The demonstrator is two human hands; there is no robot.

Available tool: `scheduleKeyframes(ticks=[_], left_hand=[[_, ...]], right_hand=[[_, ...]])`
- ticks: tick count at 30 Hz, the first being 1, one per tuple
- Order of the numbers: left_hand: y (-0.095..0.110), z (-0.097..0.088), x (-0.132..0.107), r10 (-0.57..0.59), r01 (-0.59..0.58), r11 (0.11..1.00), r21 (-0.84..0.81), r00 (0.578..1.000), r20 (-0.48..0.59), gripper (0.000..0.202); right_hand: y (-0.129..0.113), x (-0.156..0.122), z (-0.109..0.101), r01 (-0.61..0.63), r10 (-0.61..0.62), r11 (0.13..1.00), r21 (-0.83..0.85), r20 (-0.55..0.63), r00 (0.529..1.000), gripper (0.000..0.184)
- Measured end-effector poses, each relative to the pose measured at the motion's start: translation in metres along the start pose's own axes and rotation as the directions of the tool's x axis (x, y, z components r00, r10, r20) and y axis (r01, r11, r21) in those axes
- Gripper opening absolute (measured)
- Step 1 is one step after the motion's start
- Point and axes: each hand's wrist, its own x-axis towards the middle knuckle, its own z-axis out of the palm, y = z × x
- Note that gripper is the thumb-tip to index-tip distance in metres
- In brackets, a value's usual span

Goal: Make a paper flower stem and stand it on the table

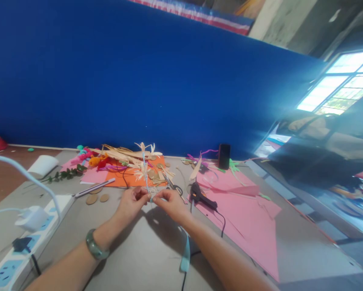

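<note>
My left hand point(134, 201), with a green bangle point(96, 245) on its wrist, pinches the lower end of a thin, pale blue stem point(146, 182). The stem stands roughly upright and bears several cream flowers point(141, 171) that look made of dried husk strips. Close against it, the fingertips of my right hand point(171, 205) are pressed together on a small pale blue-green bit at the stem's base. What that bit is I cannot make out. A pair of scissors point(177, 189) lies just beyond my right hand, and a black glue gun point(203, 197) rests to its right.
On the left are a white power strip point(5, 262) with plugs, a pen point(94, 187) and wooden discs point(92, 199). Orange paper point(114, 180) and dried strips lie behind my hands. Pink sheets point(242, 230) and an upright phone point(224, 157) are right. A blue partition point(139, 81) stands behind.
</note>
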Motion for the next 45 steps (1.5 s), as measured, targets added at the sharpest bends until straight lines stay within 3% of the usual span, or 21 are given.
scheduleKeyframes(ticks=[4,10,15,24,34,39,45], left_hand=[[0.002,0.002,-0.003,0.028,-0.025,0.997,0.075,0.999,-0.038,0.014],[-0.002,0.005,-0.005,0.069,-0.053,0.987,0.149,0.992,-0.106,0.013],[-0.006,0.008,-0.006,0.073,-0.055,0.989,0.139,0.990,-0.125,0.016],[-0.007,0.011,-0.007,0.032,-0.022,0.998,0.060,0.983,-0.179,0.021],[-0.005,0.012,-0.007,-0.061,0.058,0.998,-0.019,0.977,-0.207,0.022],[-0.006,0.014,-0.007,-0.091,0.081,0.995,-0.061,0.976,-0.198,0.022],[-0.012,0.017,-0.006,-0.181,0.145,0.969,-0.199,0.968,-0.176,0.025]], right_hand=[[-0.001,-0.002,0.004,-0.001,0.001,1.000,0.011,-0.027,1.000,0.012],[0.000,-0.008,0.014,0.164,-0.169,0.985,-0.050,-0.145,0.975,0.007],[0.004,-0.011,0.019,0.236,-0.279,0.946,-0.220,-0.192,0.941,0.011],[0.006,-0.013,0.023,0.240,-0.307,0.924,-0.296,-0.204,0.930,0.013],[0.012,-0.009,0.023,0.271,-0.344,0.885,-0.379,-0.140,0.928,0.014],[0.011,-0.012,0.023,0.289,-0.373,0.819,-0.497,-0.077,0.925,0.011],[0.016,-0.013,0.024,0.367,-0.485,0.623,-0.691,0.027,0.874,0.012]])
